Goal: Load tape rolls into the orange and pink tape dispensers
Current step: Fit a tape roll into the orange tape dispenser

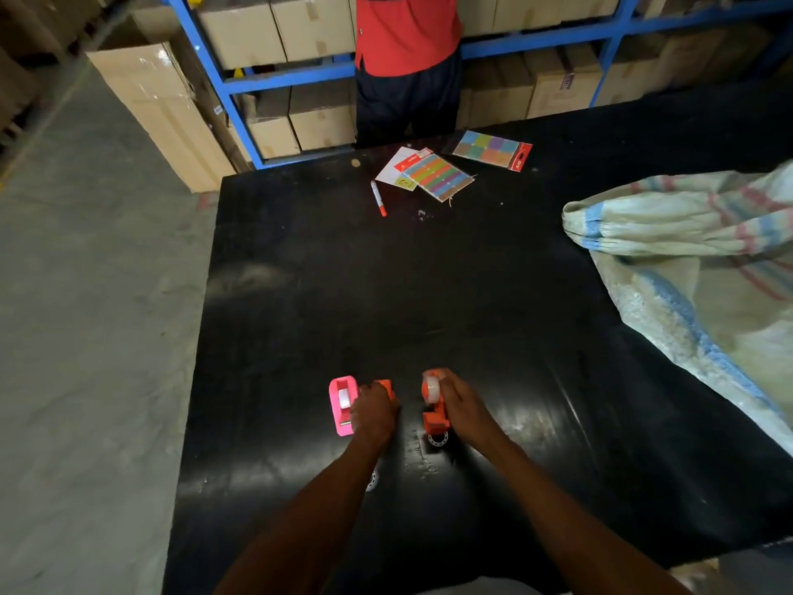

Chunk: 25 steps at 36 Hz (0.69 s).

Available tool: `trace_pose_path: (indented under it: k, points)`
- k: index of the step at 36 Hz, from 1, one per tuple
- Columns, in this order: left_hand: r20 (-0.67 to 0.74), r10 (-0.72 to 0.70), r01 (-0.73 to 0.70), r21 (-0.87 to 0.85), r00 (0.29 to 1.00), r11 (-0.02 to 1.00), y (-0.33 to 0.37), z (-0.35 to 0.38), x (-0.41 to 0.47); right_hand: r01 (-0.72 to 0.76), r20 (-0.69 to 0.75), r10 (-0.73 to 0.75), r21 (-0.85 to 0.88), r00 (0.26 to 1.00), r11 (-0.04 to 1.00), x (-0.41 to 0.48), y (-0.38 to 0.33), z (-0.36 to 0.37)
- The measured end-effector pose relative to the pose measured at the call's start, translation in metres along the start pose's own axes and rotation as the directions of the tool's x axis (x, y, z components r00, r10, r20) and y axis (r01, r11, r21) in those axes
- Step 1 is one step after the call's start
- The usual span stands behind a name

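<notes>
Pink tape dispenser (pixel 342 404) lying near the front of the black desk (pixel 300 294), a roll of clear tape (pixel 343 398) seated in its well. Just right of it, left hand (pixel 374 412) curled down over a second, orange dispenser (pixel 386 387), only an orange corner peeking past the knuckles; fingers hidden, so grip impossible to judge. A little further right, another orange dispenser (pixel 434 412) with a clear tape roll (pixel 431 389) at its far end, right hand (pixel 465 407) pressed against its right side, fingertips on the roll, wrapped around rather than spread. Hands apart, one dispenser each. Just in front of that orange dispenser, a white plastic tape core (pixel 438 440) flat on the desk; another small white core (pixel 372 480) half hidden beside the left forearm. Farther back on the desk: a red-and-white marker (pixel 378 198), a pack of coloured sticky strips (pixel 435 173) lying over a white card (pixel 392 165), and a second pack of coloured squares (pixel 491 150) with a red header. Off to the right, a big woven sack (pixel 695 251) with blue and pink stripes draped over the desk edge. Beyond the far edge, a person in a red shirt (pixel 407 32) and dark trousers standing against blue shelving (pixel 214 75) stacked with cardboard boxes (pixel 274 32). Grey concrete floor (pixel 86 315) to the left.
</notes>
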<state>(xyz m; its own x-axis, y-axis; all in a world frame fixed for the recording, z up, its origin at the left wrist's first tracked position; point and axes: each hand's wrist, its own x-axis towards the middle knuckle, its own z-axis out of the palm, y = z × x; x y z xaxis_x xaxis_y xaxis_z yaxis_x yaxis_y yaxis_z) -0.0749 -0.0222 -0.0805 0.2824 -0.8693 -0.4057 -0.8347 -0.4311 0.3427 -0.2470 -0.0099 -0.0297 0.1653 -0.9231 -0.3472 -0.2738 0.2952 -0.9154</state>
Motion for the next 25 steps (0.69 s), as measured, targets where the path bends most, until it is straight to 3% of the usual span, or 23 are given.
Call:
trace_pose_path:
  k: [12, 14, 16, 18, 20, 22, 25]
  points:
    - [0.031, -0.036, 0.032, 0.129, 0.999, 0.991, 0.024, -0.015, -0.006, -0.044, 0.042, 0.042, 0.050, 0.998, 0.998, 0.008, 0.001, -0.006]
    - [0.041, -0.026, 0.028, -0.050, 0.999, 0.998, 0.021, -0.015, -0.001, -0.033, 0.044, 0.031, 0.042, 0.999, 0.999, 0.009, 0.000, -0.007]
    - [0.096, 0.073, -0.041, -0.298, 0.993, 0.954, 0.021, -0.019, 0.001, -0.027, 0.038, 0.026, 0.026, 0.999, 0.999, 0.011, 0.000, -0.008]
    - [0.156, 0.145, -0.039, -0.540, 0.977, 0.841, 0.025, -0.031, -0.004, -0.018, 0.009, 0.018, -0.004, 1.000, 1.000, 0.015, -0.001, -0.009]
    - [0.263, 0.178, 0.079, -0.738, 0.948, 0.670, 0.031, -0.047, -0.012, -0.013, -0.017, 0.013, -0.033, 1.000, 0.999, 0.020, -0.002, -0.011]
    - [0.363, 0.229, 0.203, -0.831, 0.903, 0.519, 0.029, -0.058, -0.019, -0.001, -0.025, 0.000, -0.069, 1.000, 0.998, 0.022, -0.005, -0.011]
    - [0.424, 0.310, 0.263, -0.855, 0.851, 0.447, 0.023, -0.067, -0.027, 0.009, 0.003, -0.009, -0.108, 1.000, 0.994, 0.023, -0.010, -0.010]
